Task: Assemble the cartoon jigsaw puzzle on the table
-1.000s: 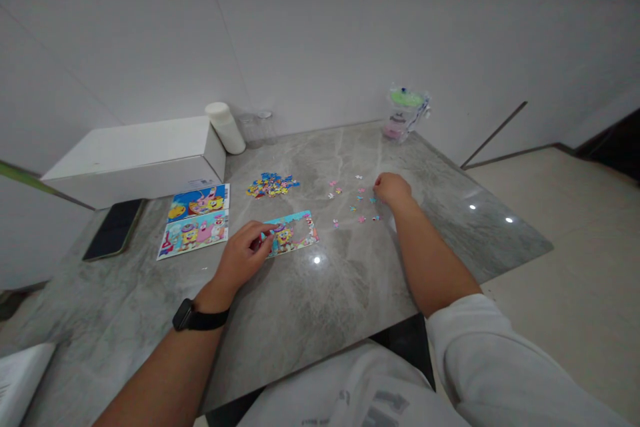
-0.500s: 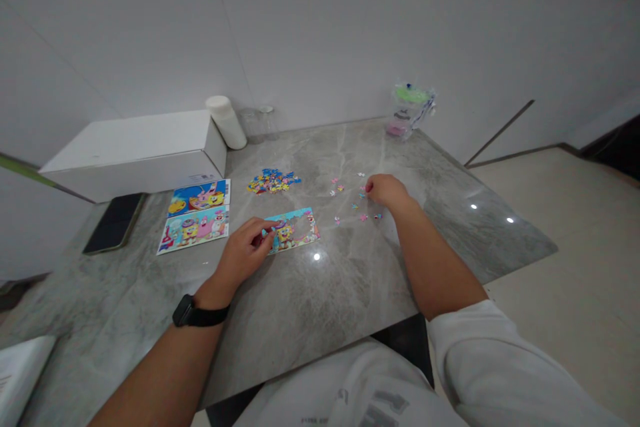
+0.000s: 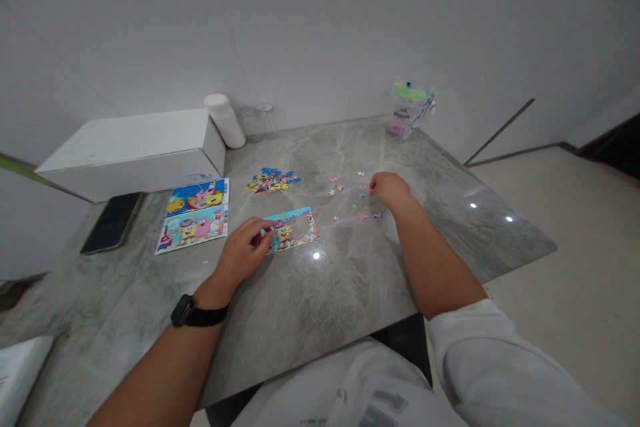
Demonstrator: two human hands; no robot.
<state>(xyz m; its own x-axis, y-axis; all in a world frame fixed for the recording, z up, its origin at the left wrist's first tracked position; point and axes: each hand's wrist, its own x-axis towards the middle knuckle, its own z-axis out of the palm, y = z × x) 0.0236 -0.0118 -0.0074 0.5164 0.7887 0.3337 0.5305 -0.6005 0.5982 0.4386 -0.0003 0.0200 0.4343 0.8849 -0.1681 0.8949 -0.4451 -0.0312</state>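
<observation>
A partly assembled jigsaw puzzle (image 3: 285,230) with a cartoon picture lies on the grey tabletop, and a gap shows in its right half. My left hand (image 3: 245,247) rests at its left end, index finger and thumb apart, covering that part. Over at the right, my right hand (image 3: 393,192) has its fingertips pinched together at a small teal puzzle piece (image 3: 373,198), mostly hidden by the fingers. Several loose pieces, among them a pink puzzle piece (image 3: 363,216), are spread between the puzzle and this hand.
Behind the puzzle is a heap of puzzle pieces (image 3: 273,180). Printed picture cards (image 3: 195,223) and a phone (image 3: 113,223) lie left, before a white box (image 3: 135,147). A white bottle (image 3: 226,123) and clear glasses (image 3: 265,121) stand by the wall; a plastic bag (image 3: 409,110) sits back right.
My right hand has shifted slightly right, uncovering more of the loose pieces beside it. The left hand stays on the puzzle.
</observation>
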